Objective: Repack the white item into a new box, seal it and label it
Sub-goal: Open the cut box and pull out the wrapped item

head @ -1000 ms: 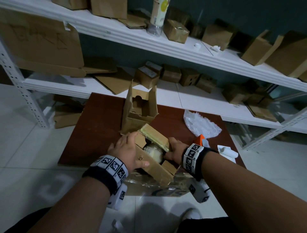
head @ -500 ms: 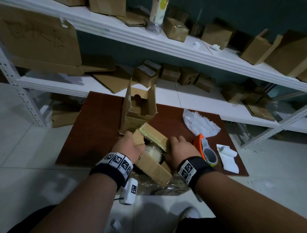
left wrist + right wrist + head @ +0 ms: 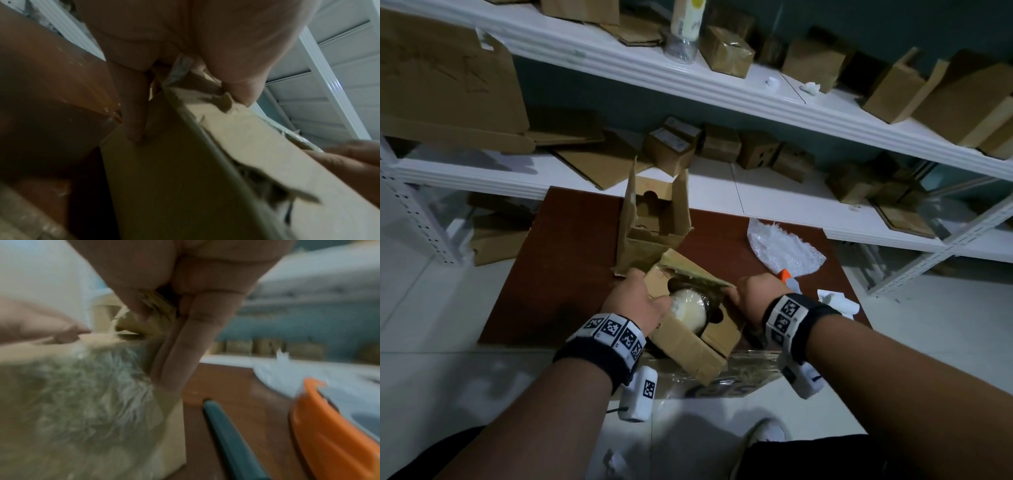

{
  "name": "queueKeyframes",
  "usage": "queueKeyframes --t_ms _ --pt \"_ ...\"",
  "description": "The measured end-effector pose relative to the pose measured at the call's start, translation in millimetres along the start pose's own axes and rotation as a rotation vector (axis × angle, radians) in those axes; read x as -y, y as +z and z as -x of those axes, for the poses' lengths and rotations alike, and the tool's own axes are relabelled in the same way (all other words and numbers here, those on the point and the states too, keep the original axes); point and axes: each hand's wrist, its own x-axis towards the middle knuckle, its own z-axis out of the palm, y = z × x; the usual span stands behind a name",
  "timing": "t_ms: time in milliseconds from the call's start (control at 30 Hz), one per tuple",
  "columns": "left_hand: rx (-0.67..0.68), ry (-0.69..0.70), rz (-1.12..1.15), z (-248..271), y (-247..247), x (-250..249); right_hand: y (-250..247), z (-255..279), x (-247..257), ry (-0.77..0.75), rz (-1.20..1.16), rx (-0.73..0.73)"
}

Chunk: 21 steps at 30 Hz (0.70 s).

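Both hands on torn box at near edge of brown table, white item inside.

Largest first: white shelving w/ cardboard boxes behind the table; an opened, empty box stands upright mid-table, just beyond the torn one. Both forearms reach fwd from below, wrists w/ marker bands. Left hand grips box's left flap, thumb over the top edge by the item, fingers down the outer wall, clamped on cardboard. Right hand holds the right side, fingers together, pinching a taped flap. White item, wrapped in clear film, sits in the box's open top between the hands. Bubble wrap to the right, orange tape dispenser & white paper near right wrist.
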Motion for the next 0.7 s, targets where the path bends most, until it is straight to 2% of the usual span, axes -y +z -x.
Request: queueKeyframes --t_ms 167,267,367,500,633,700 --pt "0.002 0.015 0.016 0 0 -1 -13 -4 -8 0.024 -0.135 0.081" --pt "-0.008 0.017 -0.012 0 1 -2 -25 -8 -3 0.083 -0.061 0.128" --pt "-0.011 0.018 -0.039 0 2 -4 -31 -11 11 0.007 0.062 0.1" --pt "-0.007 0.014 -0.043 0 2 -3 -37 -18 45 -0.06 -0.017 0.076" --pt "0.003 0.011 -0.038 0 1 0 -42 -36 66 -0.052 0.02 0.108" --pt "-0.001 0.017 -0.037 0 1 1 -43 -46 69 -0.096 0.032 0.097"
